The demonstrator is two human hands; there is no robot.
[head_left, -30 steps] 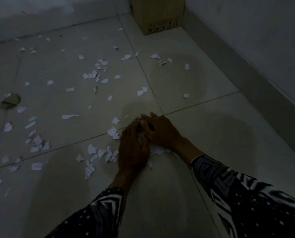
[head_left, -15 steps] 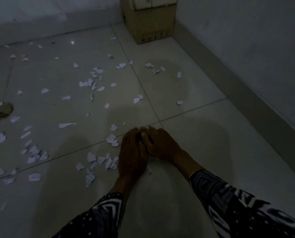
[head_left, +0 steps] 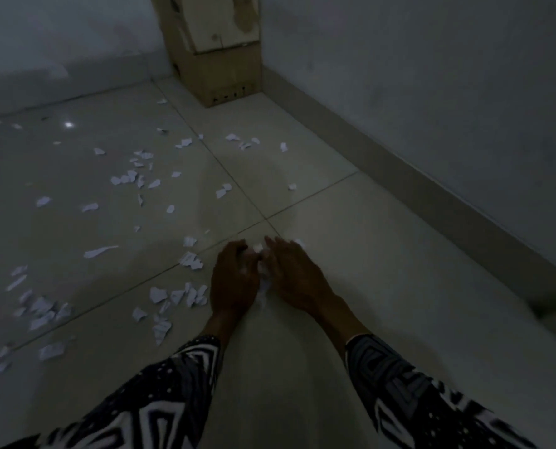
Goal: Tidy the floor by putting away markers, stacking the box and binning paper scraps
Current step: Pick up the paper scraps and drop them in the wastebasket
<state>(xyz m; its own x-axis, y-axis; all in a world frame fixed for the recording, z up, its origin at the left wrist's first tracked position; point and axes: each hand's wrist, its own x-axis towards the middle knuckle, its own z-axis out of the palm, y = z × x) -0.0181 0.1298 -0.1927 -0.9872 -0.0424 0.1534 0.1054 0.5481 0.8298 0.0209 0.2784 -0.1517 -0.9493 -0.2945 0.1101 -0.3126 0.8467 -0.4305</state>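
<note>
Looking down from the head camera, both hands rest low on the tiled floor (head_left: 383,254), side by side and nearly touching. The left hand (head_left: 234,280) has its fingers curled downward over a small clump of white paper scraps (head_left: 258,248), and the right hand (head_left: 297,277) lies with its fingers bent and spread, their tips pressing on the same clump from the other side. A little white paper shows in the gap between the two hands and at the fingertips; how much either hand actually holds is hidden beneath the palms. Patterned black-and-white sleeves (head_left: 160,400) cover both forearms.

Taking the cardboard box (head_left: 220,76) in the far corner as the landmark: it stands upright against the wall (head_left: 432,92), with a pale, stained box or panel (head_left: 221,21) on top of it; the dim light leaves its nature unclear. The hands are well in front of the cardboard box, near a crossing of tile joints. More loose scraps (head_left: 140,176) lie scattered in front of the cardboard box and out to its left, some just left of the left hand, others thinly spread toward the picture's left edge. A few lie close in front of the cardboard box near the skirting (head_left: 400,163).
</note>
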